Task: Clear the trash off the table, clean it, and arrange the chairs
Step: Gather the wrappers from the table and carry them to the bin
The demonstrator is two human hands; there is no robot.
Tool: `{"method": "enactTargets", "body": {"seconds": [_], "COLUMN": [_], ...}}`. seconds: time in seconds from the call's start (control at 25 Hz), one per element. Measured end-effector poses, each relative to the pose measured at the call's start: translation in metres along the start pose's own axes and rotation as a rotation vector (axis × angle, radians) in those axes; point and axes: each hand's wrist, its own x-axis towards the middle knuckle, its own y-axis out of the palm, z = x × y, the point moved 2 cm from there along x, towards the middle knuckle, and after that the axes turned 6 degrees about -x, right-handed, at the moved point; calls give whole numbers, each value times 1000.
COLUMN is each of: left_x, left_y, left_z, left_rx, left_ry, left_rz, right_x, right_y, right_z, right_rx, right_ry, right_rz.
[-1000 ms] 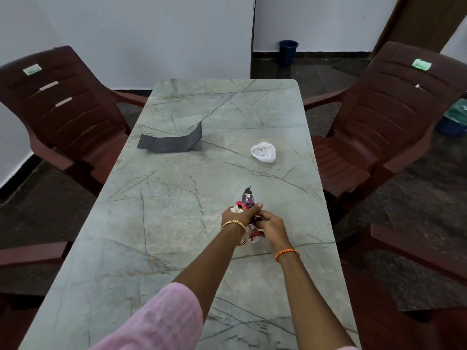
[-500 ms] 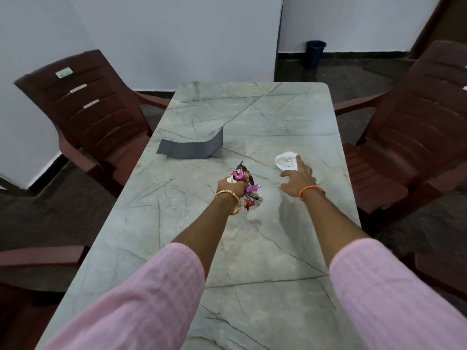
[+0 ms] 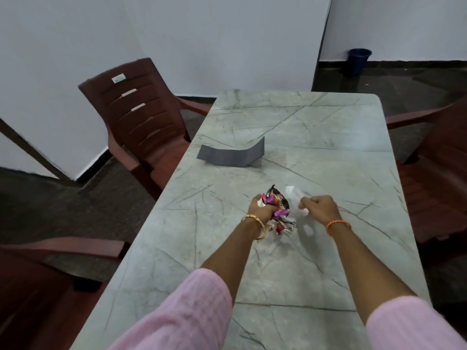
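Observation:
My left hand (image 3: 261, 207) grips a bunch of colourful crumpled wrappers (image 3: 278, 210) just above the middle of the grey marble-patterned table (image 3: 303, 117). Right beside it, my right hand (image 3: 319, 209) holds a crumpled white tissue (image 3: 293, 195), lifted off the tabletop and blurred. A folded grey cloth (image 3: 231, 155) lies further back on the table, left of centre.
A dark red plastic chair (image 3: 136, 114) stands at the table's far left, another chair (image 3: 437, 178) at the right, and a chair arm (image 3: 63, 248) shows at the near left. A dark blue bin (image 3: 358, 60) stands by the far wall.
My right hand left the wrapper bunch, reached to the white tissue on the table, picked it up and brought it back beside my left hand. The view has turned left.

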Motion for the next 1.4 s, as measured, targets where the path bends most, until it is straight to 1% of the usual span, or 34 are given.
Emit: {"method": "enactTargets", "body": {"seconds": [0.04, 0.08, 0.12, 0.2, 0.24, 0.32, 0.4, 0.44, 0.48, 0.56, 0.6, 0.64, 0.72, 0.76, 0.8, 0.88, 0.96, 1.0, 1.04, 1.2, 1.28, 1.4], "left_x": [-1, -3, -4, -5, -4, 0, 12, 19, 26, 44, 53, 62, 80, 89, 99, 115, 123, 126, 126, 119, 106, 79], "left_y": [-2, -6, -12, -28, -35, -53, -74, -86, -99, -121, -131, -138, -149, -155, -161, -173, -181, -183, -184, -187, -189, -199], "left_z": [-2, -4, -8, -18, -22, -32, -38, -40, -43, -49, -52, -56, -68, -74, -79, -88, -92, -92, -92, -83, -77, -67], "left_rx": [7, -1, -12, -3, 0, -53, -130, -144, -153, -188, -213, -232, -258, -273, -289, -320, -314, -302, -299, -334, -364, -373], "left_ry": [4, -10, -38, -96, -115, -112, -83, -71, -67, -61, -52, -45, -36, -26, -14, -1, -9, -17, -22, -71, -72, -79], "left_rz": [15, 31, 46, 72, 78, 44, -64, -117, -164, -234, -266, -287, -292, -285, -280, -272, -265, -264, -260, -239, -225, -253], "right_x": [-8, -14, -18, -23, -23, -22, -18, -15, -12, 1, 9, 18, 39, 51, 65, 88, 101, 104, 104, 84, 64, 27], "right_y": [11, 21, 30, 50, 59, 77, 97, 105, 113, 128, 136, 144, 160, 167, 175, 190, 204, 210, 212, 218, 223, 215], "right_z": [5, 10, 17, 37, 48, 74, 95, 104, 113, 131, 143, 155, 178, 189, 197, 201, 192, 186, 182, 188, 190, 190], "right_rx": [185, 317, 393, 464, 441, 359, 290, 222, 133, -52, -187, -356, -737, -897, -1007, -1151, -1221, -1240, -1259, -1422, -1413, -1281], "right_ry": [74, 117, 151, 192, 181, 125, 74, 35, -15, -168, -277, -396, -609, -672, -680, -588, -441, -404, -399, -509, -585, -624], "right_rz": [25, 32, 42, 96, 123, 186, 273, 281, 236, 67, 21, 9, 21, 21, 30, 88, 205, 237, 232, 103, 112, 182]}}
